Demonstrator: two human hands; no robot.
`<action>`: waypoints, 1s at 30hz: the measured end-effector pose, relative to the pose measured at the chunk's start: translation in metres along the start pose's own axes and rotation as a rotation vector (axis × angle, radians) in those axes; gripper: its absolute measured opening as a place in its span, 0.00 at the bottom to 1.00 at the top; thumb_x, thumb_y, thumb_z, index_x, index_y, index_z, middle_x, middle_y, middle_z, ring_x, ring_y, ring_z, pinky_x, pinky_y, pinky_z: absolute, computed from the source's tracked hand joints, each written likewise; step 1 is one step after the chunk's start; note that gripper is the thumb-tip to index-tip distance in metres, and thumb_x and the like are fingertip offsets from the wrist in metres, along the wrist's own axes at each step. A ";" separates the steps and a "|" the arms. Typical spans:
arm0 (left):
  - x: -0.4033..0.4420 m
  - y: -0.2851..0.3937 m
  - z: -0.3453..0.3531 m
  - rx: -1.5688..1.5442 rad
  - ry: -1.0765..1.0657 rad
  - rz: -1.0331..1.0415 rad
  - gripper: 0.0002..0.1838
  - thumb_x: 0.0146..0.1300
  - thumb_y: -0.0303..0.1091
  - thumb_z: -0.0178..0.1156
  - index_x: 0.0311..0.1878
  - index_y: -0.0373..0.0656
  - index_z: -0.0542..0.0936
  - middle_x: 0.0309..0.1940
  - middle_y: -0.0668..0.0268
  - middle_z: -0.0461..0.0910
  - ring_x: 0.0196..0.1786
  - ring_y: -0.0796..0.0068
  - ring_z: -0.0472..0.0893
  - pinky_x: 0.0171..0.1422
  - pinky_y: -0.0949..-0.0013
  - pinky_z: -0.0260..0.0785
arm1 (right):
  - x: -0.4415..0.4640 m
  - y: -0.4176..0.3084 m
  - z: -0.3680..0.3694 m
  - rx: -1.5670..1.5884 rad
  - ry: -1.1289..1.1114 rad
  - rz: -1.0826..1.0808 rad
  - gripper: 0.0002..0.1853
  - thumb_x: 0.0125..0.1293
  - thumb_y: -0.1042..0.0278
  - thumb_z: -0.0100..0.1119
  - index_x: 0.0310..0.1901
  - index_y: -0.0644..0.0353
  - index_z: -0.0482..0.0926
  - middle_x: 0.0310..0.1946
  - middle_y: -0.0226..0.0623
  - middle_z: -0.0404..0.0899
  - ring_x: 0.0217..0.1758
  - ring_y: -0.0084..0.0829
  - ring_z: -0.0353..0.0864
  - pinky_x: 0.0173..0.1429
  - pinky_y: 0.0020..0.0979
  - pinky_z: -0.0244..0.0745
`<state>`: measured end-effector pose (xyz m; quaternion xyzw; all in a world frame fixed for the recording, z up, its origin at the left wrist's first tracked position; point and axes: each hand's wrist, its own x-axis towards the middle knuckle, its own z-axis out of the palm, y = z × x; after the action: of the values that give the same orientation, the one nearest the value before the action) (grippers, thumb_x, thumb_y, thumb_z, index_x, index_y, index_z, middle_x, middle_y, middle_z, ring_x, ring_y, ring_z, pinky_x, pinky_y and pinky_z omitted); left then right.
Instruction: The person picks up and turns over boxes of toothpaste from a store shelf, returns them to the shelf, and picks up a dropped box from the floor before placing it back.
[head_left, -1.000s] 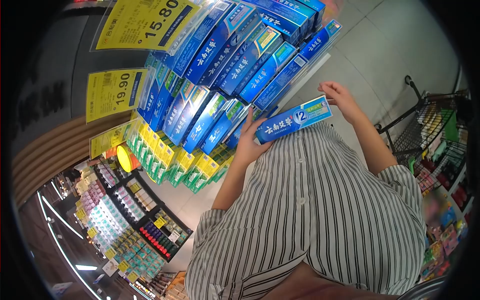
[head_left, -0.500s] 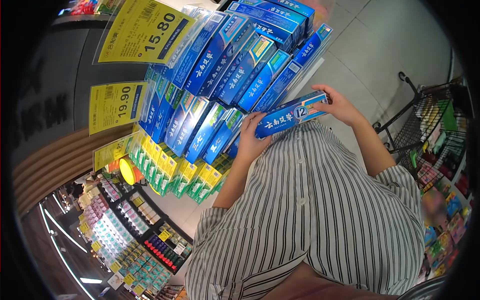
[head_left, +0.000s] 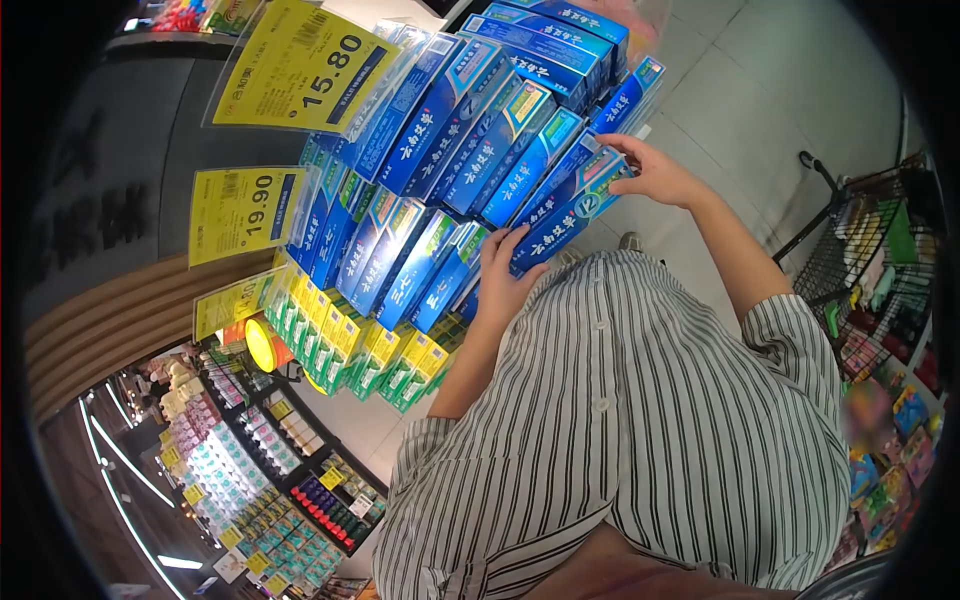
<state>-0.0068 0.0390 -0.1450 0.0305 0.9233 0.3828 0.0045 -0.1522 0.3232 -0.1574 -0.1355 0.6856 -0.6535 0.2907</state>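
Observation:
A long blue toothpaste box point(head_left: 560, 225) with a "12" on its face is held between my two hands. My left hand point(head_left: 507, 278) grips its lower left end, and my right hand point(head_left: 650, 172) has fingers and thumb on its upper right end. The box lies tilted along the near edge of the display, close beside another blue box. Stacked blue boxes point(head_left: 480, 150) fill the display up and to the left of my hands. Yellow and green boxes point(head_left: 345, 340) are in a lower row at the left.
Yellow price tags point(head_left: 305, 70) jut out on the display's left. A black wire shopping cart point(head_left: 850, 235) with goods stands at the right. Farther shelves with products point(head_left: 240, 450) are at the lower left. Grey tiled floor point(head_left: 740, 110) shows beyond the display.
The held box has moved toward the display and tilted more steeply, its right end raised against the stacked boxes. My right hand first closed on that end, then moved up and left with it.

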 end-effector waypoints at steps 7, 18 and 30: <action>-0.007 0.009 0.010 0.059 0.093 -0.045 0.36 0.46 0.30 0.76 0.61 0.46 0.73 0.55 0.56 0.68 0.59 0.55 0.70 0.65 0.58 0.66 | 0.011 0.003 -0.004 0.014 -0.065 0.004 0.39 0.54 0.79 0.66 0.69 0.57 0.62 0.64 0.34 0.67 0.66 0.32 0.66 0.68 0.35 0.65; -0.001 0.011 0.010 0.157 0.163 -0.008 0.36 0.46 0.29 0.75 0.61 0.46 0.72 0.54 0.54 0.67 0.57 0.53 0.69 0.62 0.58 0.66 | 0.022 -0.003 -0.001 0.018 -0.065 -0.049 0.41 0.54 0.79 0.66 0.70 0.58 0.60 0.66 0.37 0.65 0.69 0.33 0.64 0.70 0.35 0.64; 0.009 0.009 0.015 0.290 0.167 0.015 0.37 0.45 0.30 0.75 0.62 0.45 0.71 0.51 0.52 0.68 0.55 0.51 0.69 0.59 0.56 0.65 | 0.038 0.011 -0.004 -0.102 -0.031 -0.147 0.39 0.51 0.77 0.68 0.67 0.60 0.64 0.62 0.41 0.72 0.65 0.35 0.70 0.68 0.33 0.65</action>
<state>-0.0143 0.0561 -0.1491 0.0060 0.9657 0.2469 -0.0797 -0.1824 0.3056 -0.1769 -0.2102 0.7015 -0.6352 0.2452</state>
